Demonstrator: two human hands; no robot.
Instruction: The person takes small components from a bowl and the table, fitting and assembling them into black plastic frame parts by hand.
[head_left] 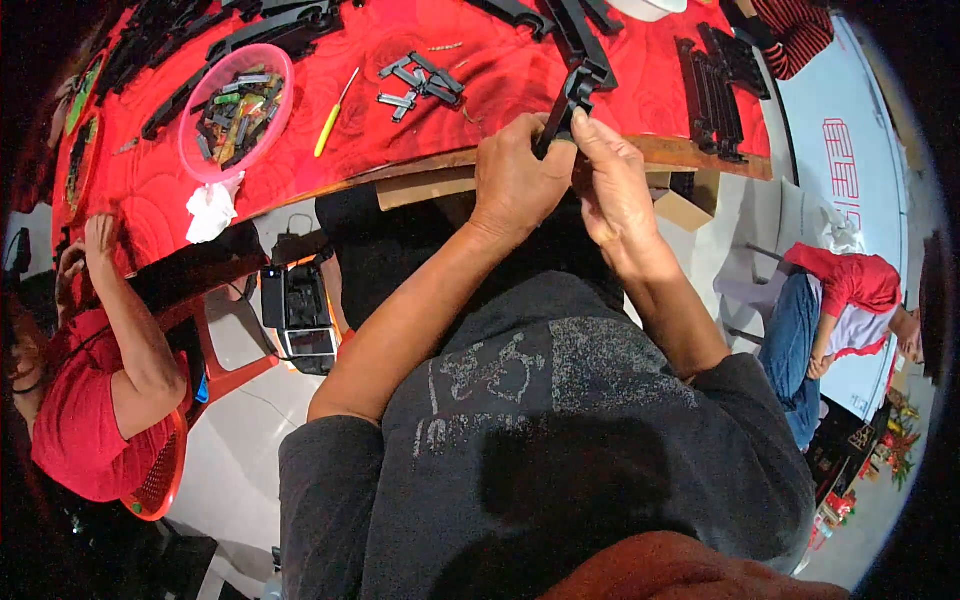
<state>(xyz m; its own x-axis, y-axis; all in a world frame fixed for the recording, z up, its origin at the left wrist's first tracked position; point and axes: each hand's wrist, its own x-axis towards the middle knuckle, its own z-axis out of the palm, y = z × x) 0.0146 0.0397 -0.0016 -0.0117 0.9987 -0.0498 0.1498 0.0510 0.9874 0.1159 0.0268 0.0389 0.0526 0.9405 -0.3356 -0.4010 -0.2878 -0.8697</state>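
Note:
Over the table's near edge I hold a long, narrow black plastic part [576, 92] in both hands. My left hand [522, 178] is closed around its lower end, knuckles up. From the other side, my right hand [617, 185] pinches the same part, its thumb pressed near a small notched section. What lies between the fingers is partly hidden. Beyond them the part's far end meets other black pieces, and I cannot tell whether they are joined. Left of my hands lies a loose group of small grey and black parts [432, 84], and farther left a yellow-handled screwdriver [328, 128].
A pink basket [187, 135] of small parts and a crumpled white tissue [212, 208] are at the left. Black slatted pieces [712, 95] lie right. Below the table stand a cardboard box [690, 205] and an orange box [336, 300]. Other people sit at both sides.

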